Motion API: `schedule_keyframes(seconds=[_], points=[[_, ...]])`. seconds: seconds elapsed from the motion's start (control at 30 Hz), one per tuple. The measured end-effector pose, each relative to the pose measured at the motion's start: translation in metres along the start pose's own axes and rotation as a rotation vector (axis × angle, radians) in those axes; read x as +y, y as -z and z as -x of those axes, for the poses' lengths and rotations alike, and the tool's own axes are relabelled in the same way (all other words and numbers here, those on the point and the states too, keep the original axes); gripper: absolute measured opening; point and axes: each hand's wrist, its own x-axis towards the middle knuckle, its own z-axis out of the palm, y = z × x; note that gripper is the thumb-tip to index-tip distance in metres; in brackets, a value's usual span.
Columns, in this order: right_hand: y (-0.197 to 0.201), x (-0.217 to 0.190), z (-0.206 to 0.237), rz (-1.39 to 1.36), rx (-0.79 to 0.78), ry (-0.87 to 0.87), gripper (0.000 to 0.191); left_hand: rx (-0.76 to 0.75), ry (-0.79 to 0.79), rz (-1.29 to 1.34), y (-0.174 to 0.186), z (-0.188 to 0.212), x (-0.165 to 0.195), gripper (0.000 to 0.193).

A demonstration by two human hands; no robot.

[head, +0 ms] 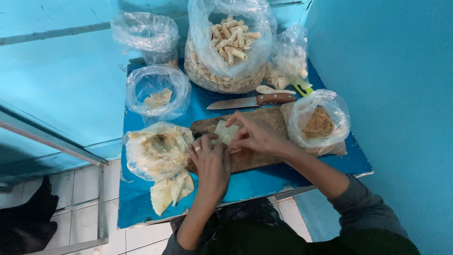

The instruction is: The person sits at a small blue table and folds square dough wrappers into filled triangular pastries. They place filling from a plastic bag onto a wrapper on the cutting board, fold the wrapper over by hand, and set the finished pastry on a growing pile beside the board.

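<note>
A pale square pastry wrapper (225,132) lies on a dark wooden cutting board (264,123). My left hand (211,163), with a ring on one finger, pinches the wrapper's near left edge. My right hand (257,135) presses its fingers on the wrapper's right side. Both hands rest on the board. What lies under the fingers is hidden.
A big clear bag of rolled pastries (230,45) stands at the back. A brown-handled knife (252,100) lies behind the board. A bag of brown crumbs (318,123) sits right, a bag of dough sheets (158,150) and loose triangular pieces (171,189) left, smaller bags (157,94) behind. Blue wall at right.
</note>
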Motion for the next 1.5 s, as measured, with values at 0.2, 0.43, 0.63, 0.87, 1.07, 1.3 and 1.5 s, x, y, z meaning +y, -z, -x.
schedule_keyframes(seconds=[0.2,0.43,0.63,0.87,1.07,1.3,1.5], points=[[-0.005,0.006,-0.001,-0.005,0.096,0.042,0.059,0.081,0.072,0.046,-0.004,-0.002,0.0,0.014],[-0.01,0.023,0.021,0.421,0.218,0.465,0.042,-0.009,-0.254,-0.169,0.009,0.005,-0.01,0.022],[-0.021,0.027,0.024,0.4,0.274,0.349,0.038,-0.016,-0.192,-0.082,-0.003,-0.001,-0.017,0.012],[-0.008,0.049,-0.023,-0.285,-0.071,0.026,0.032,0.054,0.104,0.031,-0.016,-0.016,-0.014,0.01],[-0.016,0.053,-0.02,-0.331,-0.019,0.039,0.029,0.074,-0.047,-0.06,-0.011,-0.011,-0.017,0.011],[-0.024,0.03,0.015,0.577,0.347,0.432,0.027,0.028,-0.129,-0.063,-0.005,-0.007,-0.022,0.014],[-0.024,0.028,0.014,0.575,0.374,0.444,0.025,0.11,-0.069,0.074,-0.005,-0.011,-0.019,0.019]])
